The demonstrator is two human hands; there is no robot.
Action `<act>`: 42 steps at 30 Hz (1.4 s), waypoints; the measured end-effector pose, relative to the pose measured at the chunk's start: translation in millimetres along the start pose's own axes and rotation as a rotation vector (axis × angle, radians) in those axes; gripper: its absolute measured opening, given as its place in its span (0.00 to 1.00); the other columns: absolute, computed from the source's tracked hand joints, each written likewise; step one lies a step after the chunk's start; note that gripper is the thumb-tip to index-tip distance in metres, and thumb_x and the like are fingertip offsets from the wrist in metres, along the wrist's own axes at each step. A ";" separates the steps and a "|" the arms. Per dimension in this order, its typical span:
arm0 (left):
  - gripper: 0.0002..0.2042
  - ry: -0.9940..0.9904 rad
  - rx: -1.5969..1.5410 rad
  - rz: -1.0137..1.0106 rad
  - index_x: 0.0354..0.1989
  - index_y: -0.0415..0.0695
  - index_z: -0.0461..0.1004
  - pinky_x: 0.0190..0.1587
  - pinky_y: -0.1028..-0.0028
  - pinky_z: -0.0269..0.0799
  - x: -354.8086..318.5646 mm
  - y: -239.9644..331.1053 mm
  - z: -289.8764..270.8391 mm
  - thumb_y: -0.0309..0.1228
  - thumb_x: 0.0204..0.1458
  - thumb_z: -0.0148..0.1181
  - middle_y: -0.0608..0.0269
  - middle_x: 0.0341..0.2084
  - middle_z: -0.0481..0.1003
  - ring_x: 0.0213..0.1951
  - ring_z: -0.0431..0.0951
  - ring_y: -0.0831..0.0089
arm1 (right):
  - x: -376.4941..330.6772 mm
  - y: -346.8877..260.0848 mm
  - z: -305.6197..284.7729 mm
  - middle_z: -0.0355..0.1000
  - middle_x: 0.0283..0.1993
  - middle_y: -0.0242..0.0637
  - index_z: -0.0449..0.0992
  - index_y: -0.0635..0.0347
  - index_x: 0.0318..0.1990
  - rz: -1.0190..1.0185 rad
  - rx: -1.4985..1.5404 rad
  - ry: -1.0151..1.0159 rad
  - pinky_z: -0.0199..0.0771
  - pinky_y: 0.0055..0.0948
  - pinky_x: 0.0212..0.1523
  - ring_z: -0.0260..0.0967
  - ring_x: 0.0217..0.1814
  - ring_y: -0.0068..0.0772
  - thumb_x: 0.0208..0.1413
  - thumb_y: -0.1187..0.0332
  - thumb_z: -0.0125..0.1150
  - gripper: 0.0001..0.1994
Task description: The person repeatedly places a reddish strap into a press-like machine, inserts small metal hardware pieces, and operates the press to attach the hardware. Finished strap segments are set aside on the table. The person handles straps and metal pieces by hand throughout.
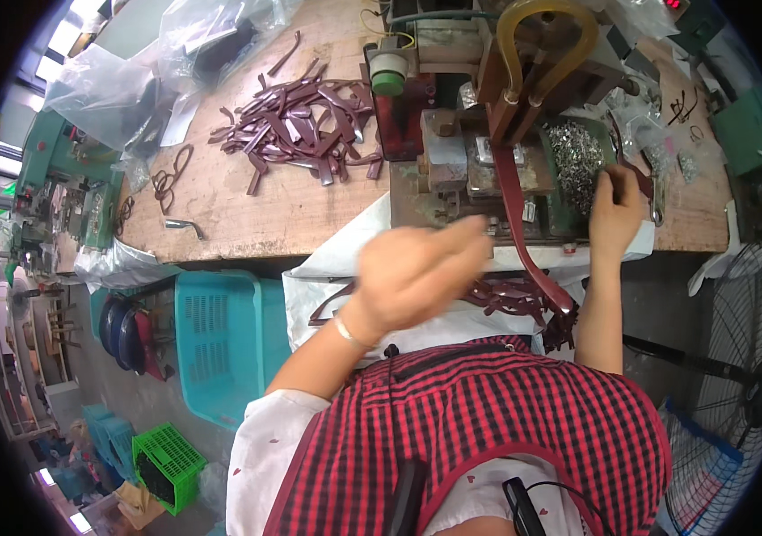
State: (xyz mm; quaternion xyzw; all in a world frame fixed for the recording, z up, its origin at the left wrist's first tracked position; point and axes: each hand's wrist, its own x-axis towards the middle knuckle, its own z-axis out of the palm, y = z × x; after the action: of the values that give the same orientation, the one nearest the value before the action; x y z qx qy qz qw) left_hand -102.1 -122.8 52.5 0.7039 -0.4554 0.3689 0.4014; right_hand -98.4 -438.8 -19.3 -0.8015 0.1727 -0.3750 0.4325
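My left hand (421, 272), blurred by motion, is in front of the press-like machine (443, 156); its fingers point right and whatever they hold cannot be made out. My right hand (618, 213) is at the right edge of a green tray (566, 214) of small shiny metal parts (575, 161). Its fingers are curled in, and their tips are too small to show what is between them. A long curved dark red lever (515, 205) comes down from the machine between my hands. Dark red, glossy temple-like strips (510, 295) lie on white sheeting at my lap, partly behind my left hand.
A heap of similar dark red strips (305, 129) covers the table left of the machine. Clear plastic bags (99, 94) lie at the far left. A turquoise basket (220, 348) stands below the table edge, and a fan (747, 384) is at the right.
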 end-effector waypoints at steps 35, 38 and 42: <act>0.19 0.183 -0.270 -1.263 0.39 0.39 0.82 0.20 0.83 0.60 -34.9 -132.7 -56.5 0.45 0.67 0.57 0.62 0.25 0.82 0.18 0.74 0.82 | 2.9 -140.9 21.4 0.82 0.42 0.39 0.78 0.67 0.49 -0.072 0.345 -0.409 0.75 0.25 0.50 0.78 0.45 0.25 0.56 0.76 0.66 0.13; 0.13 0.175 -0.298 -1.266 0.40 0.38 0.81 0.23 0.81 0.62 -62.4 -122.9 -40.8 0.37 0.65 0.61 0.66 0.24 0.80 0.22 0.75 0.81 | -5.6 -141.6 43.7 0.81 0.39 0.37 0.74 0.68 0.50 0.020 0.514 -0.424 0.74 0.25 0.49 0.78 0.43 0.25 0.54 0.76 0.67 0.16; 0.22 0.314 -0.584 -1.063 0.46 0.35 0.77 0.30 0.76 0.69 -28.1 -93.2 -39.9 0.44 0.73 0.44 0.54 0.33 0.81 0.28 0.79 0.72 | -16.3 -135.0 47.2 0.81 0.40 0.37 0.72 0.70 0.55 0.141 0.630 -0.384 0.72 0.22 0.51 0.77 0.45 0.23 0.54 0.78 0.66 0.20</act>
State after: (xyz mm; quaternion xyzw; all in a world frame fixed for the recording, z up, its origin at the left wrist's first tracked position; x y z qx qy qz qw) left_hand -29.8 -52.6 22.5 0.6328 -0.0605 0.0783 0.7679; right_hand -80.1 -326.0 68.2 -0.6708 0.0194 -0.2220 0.7073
